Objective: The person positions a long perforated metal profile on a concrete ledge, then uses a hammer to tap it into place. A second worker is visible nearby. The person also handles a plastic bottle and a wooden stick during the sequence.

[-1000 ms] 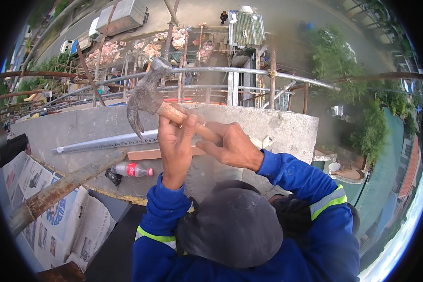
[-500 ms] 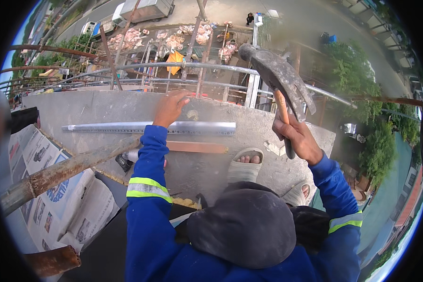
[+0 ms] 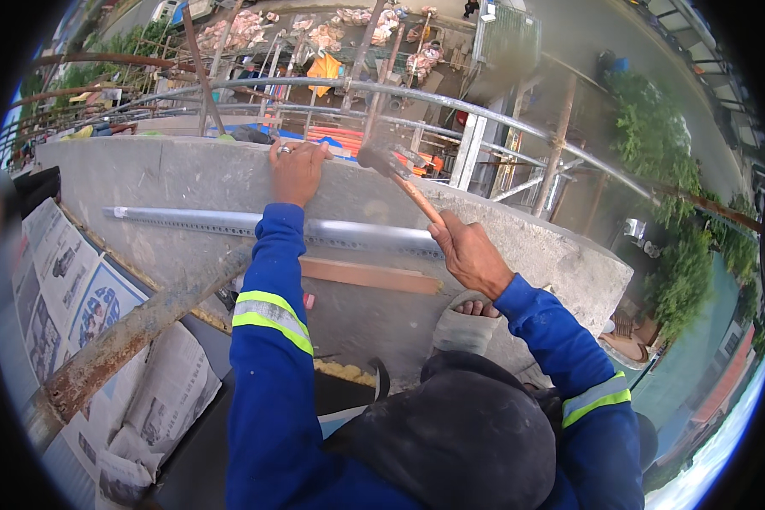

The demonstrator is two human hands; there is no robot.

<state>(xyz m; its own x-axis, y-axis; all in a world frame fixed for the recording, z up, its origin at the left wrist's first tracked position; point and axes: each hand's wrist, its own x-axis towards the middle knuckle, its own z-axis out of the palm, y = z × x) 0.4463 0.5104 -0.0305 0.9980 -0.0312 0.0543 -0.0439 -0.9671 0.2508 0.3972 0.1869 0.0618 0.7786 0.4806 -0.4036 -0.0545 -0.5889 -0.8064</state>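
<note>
R hand point(image 3: 470, 253): fingers closed round wooden handle of claw hammer point(image 3: 397, 174), head over concrete slab point(image 3: 187, 174) edge. L hand point(image 3: 296, 169): fingers spread flat on slab rim. Perforated metal channel point(image 3: 195, 220) lies alongside, near wood strip point(image 3: 370, 275).

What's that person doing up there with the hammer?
A person in blue work sleeves is hammering at the top of a concrete wall. The right hand grips a wooden-handled hammer, its head down at the wall's top edge. The left hand rests on that edge just beside it. A metal rail lies on the concrete below.
</note>
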